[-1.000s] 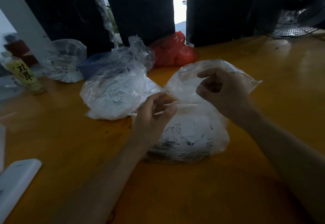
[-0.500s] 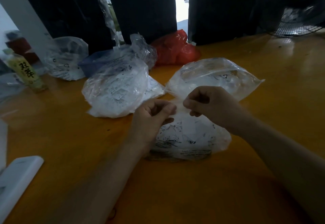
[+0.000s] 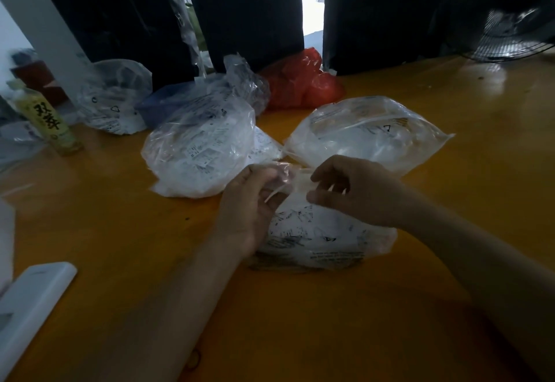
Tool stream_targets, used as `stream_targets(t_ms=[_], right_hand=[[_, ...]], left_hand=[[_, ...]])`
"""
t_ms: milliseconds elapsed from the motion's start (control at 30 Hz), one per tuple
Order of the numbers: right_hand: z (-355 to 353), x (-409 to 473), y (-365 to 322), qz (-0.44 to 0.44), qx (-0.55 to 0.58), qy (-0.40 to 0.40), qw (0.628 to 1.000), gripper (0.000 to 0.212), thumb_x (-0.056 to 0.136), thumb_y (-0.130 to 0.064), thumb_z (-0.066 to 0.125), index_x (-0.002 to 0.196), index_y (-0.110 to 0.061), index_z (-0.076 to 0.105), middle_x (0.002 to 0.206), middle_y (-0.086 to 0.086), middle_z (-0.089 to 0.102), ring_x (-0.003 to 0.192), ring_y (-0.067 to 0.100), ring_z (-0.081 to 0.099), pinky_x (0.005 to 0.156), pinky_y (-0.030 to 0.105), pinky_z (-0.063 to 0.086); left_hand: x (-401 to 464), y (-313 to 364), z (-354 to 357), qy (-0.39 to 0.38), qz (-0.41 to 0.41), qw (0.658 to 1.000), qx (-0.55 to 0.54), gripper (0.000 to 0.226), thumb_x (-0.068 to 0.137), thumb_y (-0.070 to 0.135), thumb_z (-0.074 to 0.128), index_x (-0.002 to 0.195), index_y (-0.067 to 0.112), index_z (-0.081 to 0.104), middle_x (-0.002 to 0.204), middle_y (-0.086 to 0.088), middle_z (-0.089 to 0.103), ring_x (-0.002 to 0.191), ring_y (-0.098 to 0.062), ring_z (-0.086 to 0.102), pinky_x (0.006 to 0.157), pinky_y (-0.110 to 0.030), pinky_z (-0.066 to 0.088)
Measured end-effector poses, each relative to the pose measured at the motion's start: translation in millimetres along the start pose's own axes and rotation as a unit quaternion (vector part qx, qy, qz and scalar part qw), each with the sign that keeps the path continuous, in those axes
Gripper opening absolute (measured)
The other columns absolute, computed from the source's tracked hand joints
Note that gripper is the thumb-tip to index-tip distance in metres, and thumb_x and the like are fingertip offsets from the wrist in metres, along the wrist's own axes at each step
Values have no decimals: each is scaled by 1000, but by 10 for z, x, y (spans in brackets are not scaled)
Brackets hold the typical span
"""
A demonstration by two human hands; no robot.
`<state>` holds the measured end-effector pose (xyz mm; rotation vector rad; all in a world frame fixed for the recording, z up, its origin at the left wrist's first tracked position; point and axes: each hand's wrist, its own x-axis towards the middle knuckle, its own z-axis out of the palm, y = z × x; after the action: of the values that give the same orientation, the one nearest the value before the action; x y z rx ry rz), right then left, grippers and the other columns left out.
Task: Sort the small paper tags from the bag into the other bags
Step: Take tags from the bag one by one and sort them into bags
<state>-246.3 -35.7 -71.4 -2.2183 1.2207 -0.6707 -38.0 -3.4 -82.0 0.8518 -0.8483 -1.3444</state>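
near clear bag of printed paper tags [image 3: 318, 231] lying on the orange table [image 3: 120, 231], directly under and between both hands. left hand [image 3: 252, 201] curled, pinching the bag's gathered plastic mouth at its top left. right hand [image 3: 351, 189] curled over the top right, fingertips nipping the same plastic. two fuller clear bags [image 3: 198, 153] [image 3: 369, 132] just behind, apart from the hands.

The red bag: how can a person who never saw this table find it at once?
Start at the orange table's far edge, below the bright gap between dark panels. The red bag lies there, behind two clear bags. It is the only coloured, opaque bag.
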Motion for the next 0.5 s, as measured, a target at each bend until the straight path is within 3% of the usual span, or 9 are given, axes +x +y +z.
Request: stream_targets(t_ms=[100,200,333,433,500], right_hand=[[-19,-13,26,-17,-132,-97,986,61,76,-67,73,127,-37,57,113,-23,53,98,-1,56,75,12,41],[-21,-9,45,-18,-153,-81,985,32,89,-51,71,115,-32,69,107,-19,63,95,-1,61,76,13,44],[-87,14,47,69,38,53,995,20,96,-45,65,86,-31,76,78,-12,74,69,5,69,62,25,54],[-143,-2,26,97,200,136,965,18,97,-39,65,91,-25,76,83,-4,76,76,9,72,67,25,57],[-173,-15,2,94,253,150,951,21,99,-34,63,94,-19,76,80,-4,76,70,10,70,63,22,57]], left_hand=[[1,30,-61,-5,-13,1000,-26,29,94,0,58,72,14,69,91,-11,76,90,-22,76,76,-34,62],[-8,17,-57,-3,-26,999,21,23,97,6,59,79,17,68,83,-4,72,83,-19,74,69,-33,61],[-26,3,-21,12,-45,997,54,21,97,15,68,80,25,76,82,-1,73,80,-18,75,55,-26,55],[-35,-19,-28,19,-43,994,97,16,95,18,72,85,28,78,97,-1,79,91,-19,78,46,-20,48],[-38,-45,-26,12,-43,994,102,7,93,16,73,94,23,76,106,-4,80,98,-20,78,48,-18,50]])
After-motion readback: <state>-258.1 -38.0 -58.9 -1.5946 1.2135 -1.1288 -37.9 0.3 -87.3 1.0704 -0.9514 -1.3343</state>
